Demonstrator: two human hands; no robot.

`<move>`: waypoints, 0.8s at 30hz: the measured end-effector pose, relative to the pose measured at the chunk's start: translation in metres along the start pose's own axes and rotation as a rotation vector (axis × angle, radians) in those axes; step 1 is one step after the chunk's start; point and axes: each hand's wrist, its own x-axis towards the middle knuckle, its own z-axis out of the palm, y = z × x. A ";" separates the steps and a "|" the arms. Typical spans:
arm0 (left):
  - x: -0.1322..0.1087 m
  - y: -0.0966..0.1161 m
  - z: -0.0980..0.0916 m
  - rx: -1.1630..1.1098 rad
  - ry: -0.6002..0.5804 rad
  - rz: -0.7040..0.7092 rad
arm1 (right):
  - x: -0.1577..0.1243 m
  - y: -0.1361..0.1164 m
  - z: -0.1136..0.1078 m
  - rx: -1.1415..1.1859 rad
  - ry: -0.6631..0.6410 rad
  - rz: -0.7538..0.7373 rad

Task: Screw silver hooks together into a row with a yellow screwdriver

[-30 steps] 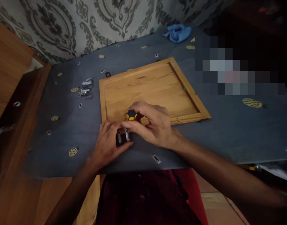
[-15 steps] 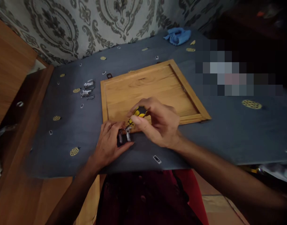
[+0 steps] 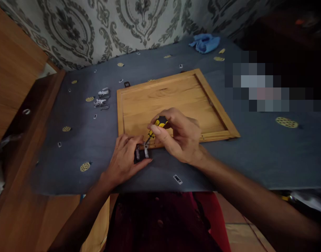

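Screwdriver [image 3: 161, 121], yellow-and-black: pinched in curled right hand [image 3: 185, 136]; tilted now, upright a second ago, probably being realigned. Metal hinge [image 3: 146, 151]: framed wooden panel [image 3: 163, 98], seven o'clock edge; held by half-curled left hand [image 3: 122, 155].

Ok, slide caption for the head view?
Right hand holds a screwdriver to a hinge at the edge of a wooden panel.

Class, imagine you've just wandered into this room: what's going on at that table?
A person is working with both hands at the near edge of a framed wooden panel. The right hand holds a yellow-and-black screwdriver, its shaft angled down to a metal fitting at that edge. The left hand is spread around the fitting. Two more metal pieces lie left of the panel, and a crumpled blue cloth lies beyond it.
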 end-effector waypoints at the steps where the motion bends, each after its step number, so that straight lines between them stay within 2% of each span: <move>1: 0.000 0.000 0.000 0.000 -0.001 0.000 | 0.000 0.000 0.000 0.003 -0.003 0.002; 9: 0.000 -0.001 0.002 0.002 0.010 0.010 | 0.001 0.000 0.000 -0.029 -0.038 -0.046; 18: 0.000 -0.001 0.001 -0.011 -0.010 -0.009 | 0.007 -0.002 -0.006 0.050 -0.166 -0.018; 22: 0.000 0.000 0.001 0.002 -0.004 -0.003 | 0.007 -0.002 -0.007 0.048 -0.173 0.011; 24: 0.000 0.001 0.000 0.012 -0.009 0.000 | 0.007 -0.004 -0.007 0.087 -0.125 0.061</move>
